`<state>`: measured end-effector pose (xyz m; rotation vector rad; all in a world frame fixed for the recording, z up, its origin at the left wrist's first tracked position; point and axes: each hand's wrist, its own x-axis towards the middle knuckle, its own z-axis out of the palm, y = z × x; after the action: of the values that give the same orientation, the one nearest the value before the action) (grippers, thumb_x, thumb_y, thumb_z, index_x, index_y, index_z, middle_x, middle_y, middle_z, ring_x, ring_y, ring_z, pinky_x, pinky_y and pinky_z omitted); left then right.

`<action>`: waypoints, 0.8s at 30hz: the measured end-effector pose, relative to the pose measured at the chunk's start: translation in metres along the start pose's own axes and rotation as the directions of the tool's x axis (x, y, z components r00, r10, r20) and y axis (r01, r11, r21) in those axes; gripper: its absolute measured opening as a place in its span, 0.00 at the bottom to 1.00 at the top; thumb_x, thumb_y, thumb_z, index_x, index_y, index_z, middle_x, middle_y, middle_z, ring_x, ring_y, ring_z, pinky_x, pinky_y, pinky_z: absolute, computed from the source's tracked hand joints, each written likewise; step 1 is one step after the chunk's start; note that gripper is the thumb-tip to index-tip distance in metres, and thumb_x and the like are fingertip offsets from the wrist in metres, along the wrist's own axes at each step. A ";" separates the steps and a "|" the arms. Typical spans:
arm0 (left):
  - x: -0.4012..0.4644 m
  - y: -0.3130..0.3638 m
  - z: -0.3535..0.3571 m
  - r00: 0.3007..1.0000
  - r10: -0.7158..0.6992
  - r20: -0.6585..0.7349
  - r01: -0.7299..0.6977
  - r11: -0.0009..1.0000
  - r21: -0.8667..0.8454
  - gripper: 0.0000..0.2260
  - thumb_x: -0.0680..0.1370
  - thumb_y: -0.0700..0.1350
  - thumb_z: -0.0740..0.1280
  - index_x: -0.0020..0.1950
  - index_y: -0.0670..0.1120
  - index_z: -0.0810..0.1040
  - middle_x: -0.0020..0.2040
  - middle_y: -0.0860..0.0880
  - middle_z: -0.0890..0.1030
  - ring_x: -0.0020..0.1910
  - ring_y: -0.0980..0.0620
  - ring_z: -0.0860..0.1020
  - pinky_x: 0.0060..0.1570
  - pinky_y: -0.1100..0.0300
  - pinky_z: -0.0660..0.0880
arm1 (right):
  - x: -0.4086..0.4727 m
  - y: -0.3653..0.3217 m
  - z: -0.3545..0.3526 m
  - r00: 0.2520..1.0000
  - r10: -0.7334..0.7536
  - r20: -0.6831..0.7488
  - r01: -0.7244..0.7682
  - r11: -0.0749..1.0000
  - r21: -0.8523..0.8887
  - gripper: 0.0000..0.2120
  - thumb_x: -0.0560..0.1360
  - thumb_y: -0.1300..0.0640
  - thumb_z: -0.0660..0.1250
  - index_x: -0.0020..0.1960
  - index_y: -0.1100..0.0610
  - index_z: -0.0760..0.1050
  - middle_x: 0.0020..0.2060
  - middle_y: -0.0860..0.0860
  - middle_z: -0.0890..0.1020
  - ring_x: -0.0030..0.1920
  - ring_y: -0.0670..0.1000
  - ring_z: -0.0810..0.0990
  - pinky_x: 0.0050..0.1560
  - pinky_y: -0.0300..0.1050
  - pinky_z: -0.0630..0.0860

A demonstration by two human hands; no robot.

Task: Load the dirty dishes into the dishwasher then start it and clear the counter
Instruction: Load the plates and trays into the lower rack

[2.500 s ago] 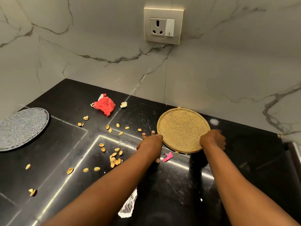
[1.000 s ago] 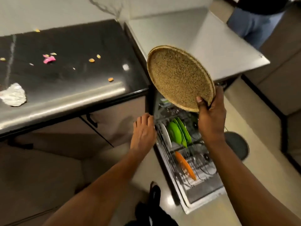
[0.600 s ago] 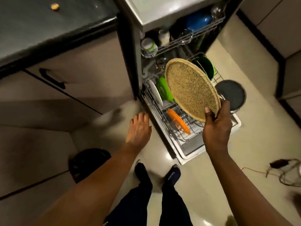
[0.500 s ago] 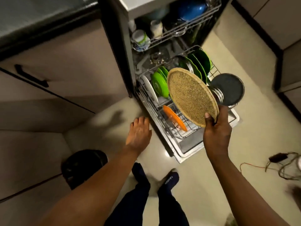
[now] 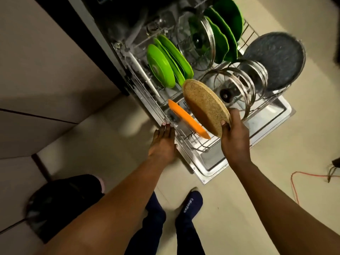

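Pale floor tiles (image 5: 276,181) and beige cabinet fronts (image 5: 46,70) frame an open dishwasher, its lower rack (image 5: 200,150) pulled out over the dropped door (image 5: 272,115). A person standing in dark socks (image 5: 189,205) lowers a round speckled tan plate (image 5: 204,107) toward the rack. The right hand (image 5: 235,138) pinches the plate at its near rim, thumb on the face and fingers behind, holding it tilted on edge just beside an orange plate (image 5: 187,120) already slotted at the front. The left hand (image 5: 163,142) reaches flat, fingers extended, with its fingertips at the rack's near left rail; whether it presses or only touches cannot be told. Further back stand bright green plates (image 5: 161,65), glass lids (image 5: 202,37), darker green plates (image 5: 228,24) and a dark grey speckled plate (image 5: 276,59) at the far right.

The step in hand appears to be seating the tan plate in a free slot between the orange plate and the glass lids with metal rims (image 5: 239,83). Doing it well likely means keeping the plate upright and parallel to its neighbours, guiding its lower edge between two tines before letting go, and steadying the rack with the left hand so it does not roll. A careless drop could knock the orange plate or strike a glass lid.
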<state>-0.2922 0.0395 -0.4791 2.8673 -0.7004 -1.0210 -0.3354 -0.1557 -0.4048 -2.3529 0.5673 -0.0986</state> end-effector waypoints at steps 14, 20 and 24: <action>0.011 0.008 0.035 0.971 0.004 -0.237 -0.031 0.993 -0.111 0.30 0.80 0.42 0.60 0.79 0.40 0.51 0.79 0.42 0.51 0.78 0.46 0.50 0.76 0.51 0.48 | 0.011 0.007 0.025 0.991 -0.027 0.133 0.051 0.983 -0.178 0.12 0.79 0.65 0.58 0.60 0.54 0.67 0.41 0.49 0.74 0.33 0.55 0.73 0.33 0.41 0.64; 0.011 0.019 0.033 0.965 -0.047 -0.257 0.018 0.993 -0.113 0.31 0.81 0.40 0.58 0.79 0.41 0.45 0.80 0.42 0.47 0.79 0.46 0.45 0.75 0.53 0.42 | 0.023 0.016 0.043 0.906 -0.023 0.423 0.174 0.931 -0.321 0.16 0.81 0.59 0.58 0.63 0.49 0.54 0.49 0.55 0.80 0.40 0.59 0.78 0.39 0.47 0.70; 0.011 0.015 0.035 0.971 -0.033 -0.235 0.014 0.996 -0.084 0.31 0.81 0.39 0.58 0.79 0.41 0.44 0.80 0.42 0.45 0.79 0.45 0.46 0.75 0.52 0.45 | 0.030 0.032 0.043 0.860 -0.044 0.508 0.173 0.963 -0.208 0.23 0.82 0.48 0.55 0.73 0.41 0.48 0.62 0.56 0.77 0.49 0.59 0.80 0.43 0.49 0.71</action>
<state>-0.3123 0.0263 -0.5107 2.8653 -0.5934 -0.6754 -0.3104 -0.1626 -0.4601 -2.5106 0.1926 0.5523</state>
